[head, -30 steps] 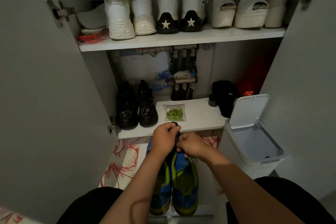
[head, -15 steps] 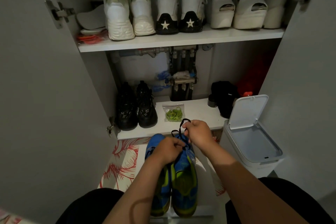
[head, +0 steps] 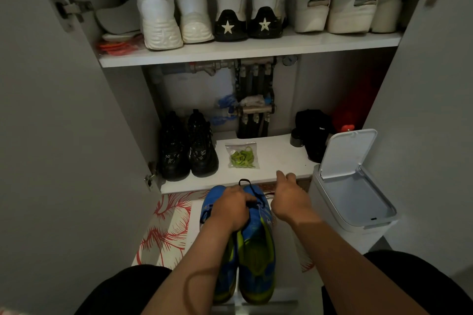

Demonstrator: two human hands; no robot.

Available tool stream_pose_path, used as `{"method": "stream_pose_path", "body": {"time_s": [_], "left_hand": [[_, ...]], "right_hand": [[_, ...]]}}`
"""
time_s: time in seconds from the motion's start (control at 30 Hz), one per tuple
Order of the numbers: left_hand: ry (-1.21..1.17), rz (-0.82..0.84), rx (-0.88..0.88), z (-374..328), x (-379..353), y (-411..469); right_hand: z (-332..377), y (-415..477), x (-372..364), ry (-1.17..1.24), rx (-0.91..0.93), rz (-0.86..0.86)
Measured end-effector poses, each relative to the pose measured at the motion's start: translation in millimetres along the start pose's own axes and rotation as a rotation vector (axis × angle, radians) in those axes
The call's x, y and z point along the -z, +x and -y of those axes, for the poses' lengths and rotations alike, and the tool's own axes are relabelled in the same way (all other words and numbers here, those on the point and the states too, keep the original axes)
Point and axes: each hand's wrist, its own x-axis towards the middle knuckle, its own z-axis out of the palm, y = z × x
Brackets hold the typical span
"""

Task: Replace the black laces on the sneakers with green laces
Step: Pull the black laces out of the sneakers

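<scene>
The left hand (head: 231, 208) curls around the black laces (head: 244, 182) at the top of the blue sneakers (head: 256, 250) on the floor. The right hand (head: 289, 199) reaches to the lower shelf's (head: 276, 161) front edge; its grip cannot be made out. The bagged green laces (head: 242, 155) lie mid-shelf, just beyond both hands.

I see an open cupboard, its grey left door (head: 64, 135) and right door (head: 425, 100) swung wide, with a metal hinge (head: 69, 7) on the left one. The white upper shelf (head: 256, 52) carries a row of white shoes (head: 158, 20) along its front edge. The lower shelf (head: 281, 156) has black boots (head: 189, 148) at its left end. Metal pipes (head: 253, 89) run down the back wall between the shelves. A mat (head: 166, 233) with a red leaf pattern lies on the floor. A white bin (head: 358, 202) stands by the lower shelf's right end, lid up. The light is dim.
</scene>
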Motion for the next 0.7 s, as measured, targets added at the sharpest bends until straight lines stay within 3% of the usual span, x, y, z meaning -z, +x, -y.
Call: {"method": "stream_pose_path", "body": {"time_s": [0.1,0.23,0.53,0.7], "left_hand": [[0.048,0.066,0.001,-2.0,-4.3,4.0],[0.072,0.070,0.012,-2.2,-7.2,9.9],[-0.012,-0.061,0.119,-5.4,-7.1,13.0],[-0.021,-0.081,0.136,0.1,-6.7,18.3]], "right_hand": [[-0.3,5.6,-2.5,0.006,0.193,-0.023],[1.5,13.3,-6.1,-0.043,0.348,0.147],[-6.1,20.9,-19.3,-0.246,0.182,0.181],[-5.7,25.8,-18.9,-0.163,0.180,0.203]]}}
